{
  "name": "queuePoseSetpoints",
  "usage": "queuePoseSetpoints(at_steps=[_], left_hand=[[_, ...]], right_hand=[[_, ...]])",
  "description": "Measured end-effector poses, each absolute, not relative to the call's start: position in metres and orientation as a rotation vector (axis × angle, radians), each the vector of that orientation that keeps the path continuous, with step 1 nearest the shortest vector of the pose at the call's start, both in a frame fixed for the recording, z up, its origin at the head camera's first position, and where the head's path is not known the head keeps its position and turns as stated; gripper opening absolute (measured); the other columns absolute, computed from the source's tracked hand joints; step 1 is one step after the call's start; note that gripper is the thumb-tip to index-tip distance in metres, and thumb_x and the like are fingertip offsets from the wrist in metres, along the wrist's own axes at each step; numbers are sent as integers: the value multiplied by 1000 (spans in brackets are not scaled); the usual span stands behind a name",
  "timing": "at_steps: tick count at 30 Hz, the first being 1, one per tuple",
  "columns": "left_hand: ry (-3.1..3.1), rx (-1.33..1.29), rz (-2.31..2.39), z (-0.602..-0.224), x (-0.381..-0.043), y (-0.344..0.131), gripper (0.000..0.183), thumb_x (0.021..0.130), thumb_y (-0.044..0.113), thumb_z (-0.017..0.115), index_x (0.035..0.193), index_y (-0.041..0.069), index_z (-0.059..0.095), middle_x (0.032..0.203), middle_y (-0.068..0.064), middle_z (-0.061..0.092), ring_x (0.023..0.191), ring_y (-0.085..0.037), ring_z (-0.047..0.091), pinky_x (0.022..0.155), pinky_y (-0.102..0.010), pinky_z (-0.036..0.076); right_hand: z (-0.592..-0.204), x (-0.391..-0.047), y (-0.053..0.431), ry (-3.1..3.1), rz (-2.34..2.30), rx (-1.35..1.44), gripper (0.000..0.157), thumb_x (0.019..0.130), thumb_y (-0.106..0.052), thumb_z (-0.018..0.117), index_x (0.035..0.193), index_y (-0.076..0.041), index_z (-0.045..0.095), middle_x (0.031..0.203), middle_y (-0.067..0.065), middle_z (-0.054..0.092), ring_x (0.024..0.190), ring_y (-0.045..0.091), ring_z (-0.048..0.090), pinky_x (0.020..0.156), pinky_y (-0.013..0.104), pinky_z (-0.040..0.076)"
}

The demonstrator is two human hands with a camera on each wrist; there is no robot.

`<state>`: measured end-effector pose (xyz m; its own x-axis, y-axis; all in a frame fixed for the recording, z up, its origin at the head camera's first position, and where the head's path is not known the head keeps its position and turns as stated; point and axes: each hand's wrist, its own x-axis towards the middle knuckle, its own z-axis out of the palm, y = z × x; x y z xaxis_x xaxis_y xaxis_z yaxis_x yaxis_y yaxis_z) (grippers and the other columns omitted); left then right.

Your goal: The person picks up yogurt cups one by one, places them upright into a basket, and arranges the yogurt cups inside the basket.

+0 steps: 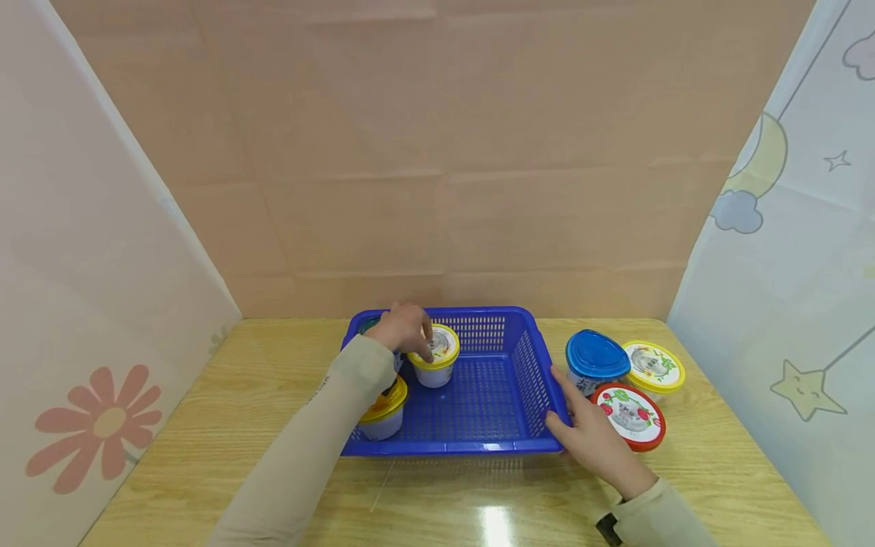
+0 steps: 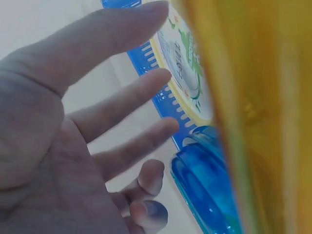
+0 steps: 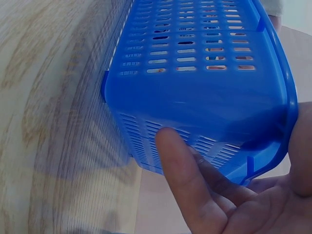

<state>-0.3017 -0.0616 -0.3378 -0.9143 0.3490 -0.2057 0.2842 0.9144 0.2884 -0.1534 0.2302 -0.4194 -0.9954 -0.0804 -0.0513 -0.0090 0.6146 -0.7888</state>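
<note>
A blue plastic basket point(image 1: 478, 446) with slotted sides stands on the table. My left hand point(image 1: 403, 328) reaches into its left half, fingers at the lid of a white tub with a yellow-rimmed lid point(image 1: 442, 351). Those fingers look loosely spread in the left wrist view, with the thumb point(image 2: 126, 29) over the lid's edge. Below my left wrist sits a tub with a clear yellow lid point(image 1: 384, 414). A tub with a blue-green lid point(image 1: 370, 324) is partly hidden behind the hand. My right hand point(image 1: 588, 429) grips the basket's right rim, its fingers point(image 3: 180, 170) against the outer wall.
Right of the basket, three tubs stand close together: one with a blue lid point(image 1: 597, 354), one with a yellow-rimmed lid point(image 1: 654, 365) and one with a red-rimmed lid point(image 1: 629, 415). Walls enclose the wooden table point(image 1: 225, 425) at the back and both sides.
</note>
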Motion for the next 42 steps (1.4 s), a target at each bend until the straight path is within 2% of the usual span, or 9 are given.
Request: queuePoseSetpoints(at_steps=[2, 4, 7, 12, 17, 24, 31, 35, 42], left_hand=[[2811, 472, 369, -338, -302, -60, 25, 78, 30, 86, 98, 17, 79, 133, -5, 61, 128, -36, 38, 106, -56, 36], [2798, 458, 368, -339, -301, -59, 26, 79, 30, 86, 101, 18, 79, 134, -5, 60, 127, -37, 38, 104, -55, 38], [2797, 439, 347, -339, -301, -58, 23, 79, 31, 86, 96, 18, 79, 124, -6, 63, 121, -35, 40, 100, -51, 40], [2831, 448, 253, -339, -300, -56, 24, 78, 34, 87, 79, 15, 73, 102, -2, 68, 118, -31, 40, 105, -51, 33], [2870, 456, 173, -339, -299, -56, 32, 76, 39, 87, 70, 15, 67, 98, -1, 64, 113, -30, 41, 102, -51, 34], [2904, 442, 96, -338, -298, -55, 37, 74, 42, 88, 85, 13, 67, 111, -7, 60, 111, -30, 41, 99, -49, 36], [2903, 400, 117, -337, -297, -55, 47, 72, 35, 91, 104, 8, 70, 116, -10, 60, 113, -30, 41, 102, -49, 36], [2887, 404, 155, -336, -298, -56, 45, 72, 32, 91, 103, 8, 70, 116, -10, 59, 113, -30, 40, 104, -49, 35], [2834, 423, 310, -334, -300, -65, 54, 80, 34, 85, 125, 10, 69, 133, -11, 55, 128, -35, 36, 113, -54, 28]], right_hand=[[-419, -153, 230, 2745, -1348, -74, 74, 96, -16, 58, 160, -10, 20, 136, 35, 51, 86, 25, 67, 54, 35, 57], [-419, -153, 230, 2746, -1348, -74, 74, 96, -16, 58, 160, -10, 20, 135, 35, 52, 85, 25, 67, 54, 35, 57], [-419, -153, 230, 2750, -1347, -74, 74, 96, -16, 59, 159, -10, 21, 135, 35, 52, 85, 25, 67, 55, 34, 57], [-420, -153, 230, 2751, -1348, -82, 73, 97, -15, 59, 159, -9, 21, 136, 35, 51, 90, 27, 67, 55, 34, 58], [-419, -153, 230, 2753, -1346, -86, 74, 96, -15, 59, 159, -9, 21, 137, 35, 50, 92, 28, 67, 55, 34, 58], [-419, -153, 230, 2755, -1334, -84, 74, 97, -15, 59, 159, -9, 21, 139, 35, 49, 94, 30, 66, 55, 34, 58], [-420, -153, 230, 2748, -1343, -85, 74, 97, -16, 59, 159, -9, 20, 139, 35, 49, 93, 29, 66, 55, 34, 58], [-419, -153, 229, 2751, -1337, -82, 74, 97, -16, 59, 159, -9, 20, 140, 35, 48, 94, 30, 66, 55, 34, 58], [-419, -153, 229, 2760, -1325, -75, 73, 97, -16, 59, 159, -9, 21, 139, 34, 49, 94, 30, 66, 56, 34, 58]])
